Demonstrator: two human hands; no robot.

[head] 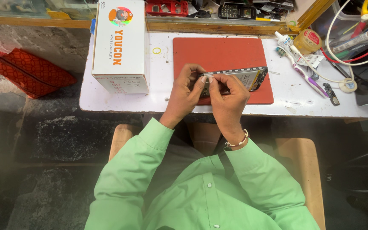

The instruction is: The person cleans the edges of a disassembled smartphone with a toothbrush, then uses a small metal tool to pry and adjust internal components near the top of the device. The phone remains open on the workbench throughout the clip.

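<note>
A green shirt (201,187) fills the foreground. Over the red mat (222,51), an opened phone (239,79) is pinched by the left hand (183,96) and right hand (228,100), both closed; being light, stiff and fragile, it is best gripped by its edges.

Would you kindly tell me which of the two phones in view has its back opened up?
The opened phone held over the red mat by the left hand and right hand; its insides show, whereas the dark keypad phone on the shelf looks closed.

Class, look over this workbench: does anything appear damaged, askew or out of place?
The phone held by both hands over the red mat has its back removed, insides exposed. It sits tilted. Tools lie scattered at the right.
</note>
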